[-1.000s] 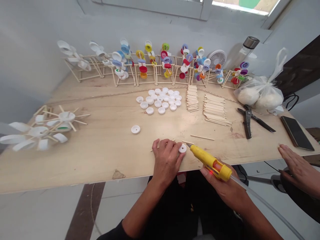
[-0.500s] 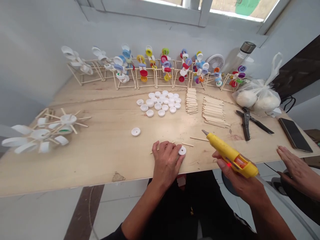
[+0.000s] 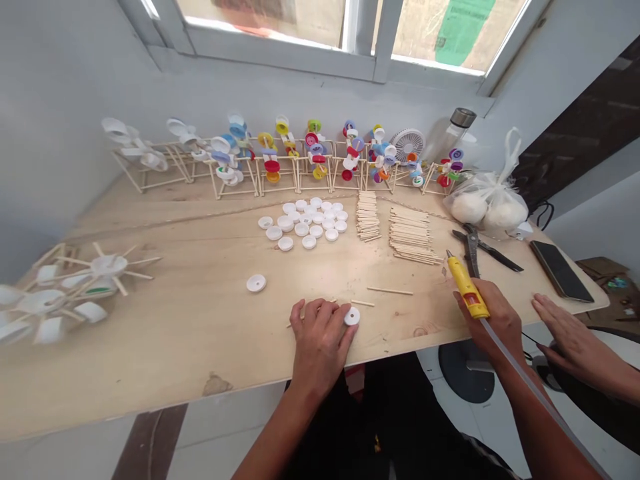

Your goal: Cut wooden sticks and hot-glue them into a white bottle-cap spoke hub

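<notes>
Yellow glue gun [image 3: 466, 283] (right hand [image 3: 497, 321]) has withdrawn from the held cap [image 3: 352, 316].

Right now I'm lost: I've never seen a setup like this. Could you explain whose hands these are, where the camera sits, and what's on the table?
There is no robot here, just a person working bare-handed. The view comes from one camera worn on their head, looking forward and down. The left hand touches a white cap with a hole; the right hand grips a yellow glue gun. The hand at the far right is another person's. On the table lie white caps, thin sticks, shears and a phone. Stick frames bearing wheels of caps line the wall.
</notes>
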Demonstrator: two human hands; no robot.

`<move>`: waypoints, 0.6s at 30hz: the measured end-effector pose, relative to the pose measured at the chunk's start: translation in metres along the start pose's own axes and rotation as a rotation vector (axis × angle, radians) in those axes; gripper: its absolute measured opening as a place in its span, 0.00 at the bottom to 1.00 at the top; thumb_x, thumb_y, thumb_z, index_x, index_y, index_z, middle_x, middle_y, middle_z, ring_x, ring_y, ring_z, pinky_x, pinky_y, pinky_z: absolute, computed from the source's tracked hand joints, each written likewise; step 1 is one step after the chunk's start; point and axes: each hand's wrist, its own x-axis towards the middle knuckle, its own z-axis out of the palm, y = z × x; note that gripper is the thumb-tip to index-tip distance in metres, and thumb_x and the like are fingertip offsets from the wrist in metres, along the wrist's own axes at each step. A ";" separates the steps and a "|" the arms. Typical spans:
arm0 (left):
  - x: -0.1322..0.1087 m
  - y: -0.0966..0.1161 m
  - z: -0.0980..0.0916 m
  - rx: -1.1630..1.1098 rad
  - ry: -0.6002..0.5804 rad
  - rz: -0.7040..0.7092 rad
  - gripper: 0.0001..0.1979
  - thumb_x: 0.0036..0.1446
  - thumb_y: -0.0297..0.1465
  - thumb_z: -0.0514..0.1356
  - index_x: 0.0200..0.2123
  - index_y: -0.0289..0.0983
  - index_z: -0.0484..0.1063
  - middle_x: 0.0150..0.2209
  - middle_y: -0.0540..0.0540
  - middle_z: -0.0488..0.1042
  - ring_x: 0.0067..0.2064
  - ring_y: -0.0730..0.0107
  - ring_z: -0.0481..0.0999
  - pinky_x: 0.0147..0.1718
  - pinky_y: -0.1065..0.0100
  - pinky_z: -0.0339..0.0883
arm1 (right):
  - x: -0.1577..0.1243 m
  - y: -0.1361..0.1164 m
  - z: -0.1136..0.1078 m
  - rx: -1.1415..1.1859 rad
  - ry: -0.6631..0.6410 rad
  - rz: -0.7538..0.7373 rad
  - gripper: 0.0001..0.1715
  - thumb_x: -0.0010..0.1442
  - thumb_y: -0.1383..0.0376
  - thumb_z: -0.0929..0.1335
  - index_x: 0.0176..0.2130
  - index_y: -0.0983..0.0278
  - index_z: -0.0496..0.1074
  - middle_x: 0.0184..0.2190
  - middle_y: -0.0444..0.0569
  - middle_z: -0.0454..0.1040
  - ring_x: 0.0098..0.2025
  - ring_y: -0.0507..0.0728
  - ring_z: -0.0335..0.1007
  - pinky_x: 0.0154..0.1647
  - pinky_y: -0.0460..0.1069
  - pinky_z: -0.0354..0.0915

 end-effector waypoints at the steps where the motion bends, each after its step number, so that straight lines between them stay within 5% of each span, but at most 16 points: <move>1: 0.000 0.000 0.000 -0.003 0.007 0.001 0.08 0.56 0.30 0.58 0.40 0.39 0.72 0.35 0.46 0.74 0.43 0.60 0.68 0.54 0.50 0.49 | 0.001 0.007 0.002 -0.016 0.013 0.025 0.18 0.60 0.53 0.61 0.43 0.64 0.67 0.40 0.55 0.73 0.41 0.61 0.70 0.39 0.51 0.63; 6: 0.000 0.000 0.001 -0.003 0.030 0.006 0.08 0.55 0.29 0.58 0.39 0.39 0.72 0.34 0.46 0.74 0.42 0.61 0.68 0.53 0.51 0.49 | 0.010 0.036 0.014 -0.073 0.146 0.235 0.23 0.57 0.48 0.62 0.41 0.63 0.68 0.39 0.55 0.73 0.39 0.62 0.69 0.36 0.52 0.61; 10: 0.001 0.001 0.000 -0.008 0.020 0.001 0.07 0.56 0.30 0.57 0.39 0.39 0.72 0.34 0.46 0.74 0.43 0.61 0.68 0.53 0.51 0.50 | 0.016 0.044 0.022 -0.063 0.068 0.378 0.23 0.56 0.47 0.61 0.40 0.61 0.69 0.36 0.52 0.73 0.34 0.61 0.67 0.30 0.50 0.58; 18: 0.002 0.002 -0.001 -0.012 0.017 0.003 0.08 0.56 0.29 0.57 0.39 0.38 0.72 0.34 0.46 0.74 0.42 0.62 0.68 0.53 0.51 0.51 | 0.021 0.020 0.028 0.105 -0.021 0.294 0.24 0.56 0.47 0.61 0.39 0.62 0.69 0.31 0.50 0.73 0.30 0.58 0.67 0.29 0.49 0.58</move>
